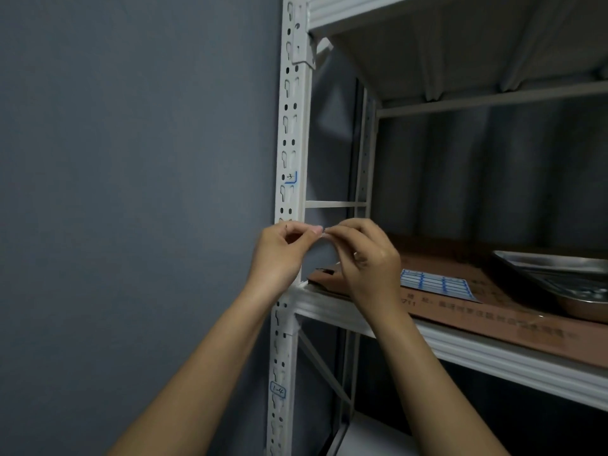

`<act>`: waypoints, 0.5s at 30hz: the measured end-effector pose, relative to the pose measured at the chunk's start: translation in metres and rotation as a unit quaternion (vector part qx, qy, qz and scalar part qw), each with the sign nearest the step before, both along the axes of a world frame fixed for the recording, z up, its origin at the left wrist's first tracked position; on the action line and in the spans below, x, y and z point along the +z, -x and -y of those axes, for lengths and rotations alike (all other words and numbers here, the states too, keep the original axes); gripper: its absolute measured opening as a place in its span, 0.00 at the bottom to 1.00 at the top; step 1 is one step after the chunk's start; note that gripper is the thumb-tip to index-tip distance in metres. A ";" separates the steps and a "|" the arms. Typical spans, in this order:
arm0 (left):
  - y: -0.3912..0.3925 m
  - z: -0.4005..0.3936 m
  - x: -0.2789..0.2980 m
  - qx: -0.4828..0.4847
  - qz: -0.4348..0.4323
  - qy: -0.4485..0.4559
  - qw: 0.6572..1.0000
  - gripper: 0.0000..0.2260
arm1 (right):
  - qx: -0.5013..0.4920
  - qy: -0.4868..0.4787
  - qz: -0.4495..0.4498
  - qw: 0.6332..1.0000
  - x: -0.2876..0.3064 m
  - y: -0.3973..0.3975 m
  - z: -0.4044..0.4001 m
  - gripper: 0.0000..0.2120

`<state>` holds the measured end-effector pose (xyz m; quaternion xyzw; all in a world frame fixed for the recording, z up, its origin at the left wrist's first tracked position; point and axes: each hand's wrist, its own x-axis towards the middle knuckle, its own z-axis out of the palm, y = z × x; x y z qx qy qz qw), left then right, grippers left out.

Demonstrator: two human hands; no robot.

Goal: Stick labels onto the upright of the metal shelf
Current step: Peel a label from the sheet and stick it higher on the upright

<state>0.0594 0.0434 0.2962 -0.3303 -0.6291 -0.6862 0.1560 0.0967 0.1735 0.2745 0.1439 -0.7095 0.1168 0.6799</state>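
A dark grey wall (131,159) fills the left of the scene, with a white metal shelf (493,353) standing against it on the right. The shelf's near perforated upright (291,126) runs top to bottom just right of the wall. A flattened brown cardboard sheet (493,317) with printed characters lies on the middle shelf board, and a steel tray (566,284) rests on it at the far right. A sheet of blue-bordered labels (434,284) lies on the cardboard, just right of the person's right wrist.

Two labels are on the upright: one with a blue edge and a handwritten mark (291,177) above the hands, another reading "1-4" (278,390) below the shelf board.

Both bare hands meet in front of the upright, just above the shelf board. The left hand (279,255) and the right hand (365,258) each have thumb and forefinger curled, together pinching a small pale label (324,234) between their tips. The label is too small to read, and it cannot be told whether it touches the upright.
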 end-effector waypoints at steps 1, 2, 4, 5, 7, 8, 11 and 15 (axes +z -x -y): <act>-0.001 -0.006 0.000 -0.003 -0.010 0.000 1.000 0.06 | 0.024 0.025 0.001 0.999 0.001 -0.002 -0.002 0.07; -0.003 -0.012 0.000 -0.003 -0.018 -0.002 1.000 0.07 | 0.050 0.054 0.003 0.997 0.003 -0.004 -0.004 0.06; -0.005 -0.026 0.000 -0.002 -0.034 0.001 0.999 0.08 | 0.096 0.113 0.019 0.989 0.004 -0.010 -0.009 0.04; -0.007 -0.034 0.001 -0.005 -0.039 0.005 0.999 0.09 | 0.115 0.146 0.032 0.982 0.004 -0.014 -0.013 0.04; -0.013 -0.051 0.003 -0.016 -0.044 0.015 0.999 0.09 | 0.145 0.220 0.053 0.963 0.007 -0.024 -0.023 0.03; -0.016 -0.060 0.005 -0.023 -0.049 0.019 0.998 0.08 | 0.154 0.257 0.058 0.952 0.008 -0.030 -0.029 0.03; -0.027 -0.092 0.014 -0.055 -0.050 0.015 0.997 0.07 | 0.138 0.318 0.044 0.937 0.015 -0.043 -0.052 0.05; -0.038 -0.135 0.025 -0.086 -0.051 0.030 0.995 0.08 | 0.043 0.341 0.044 0.938 0.029 -0.061 -0.091 0.06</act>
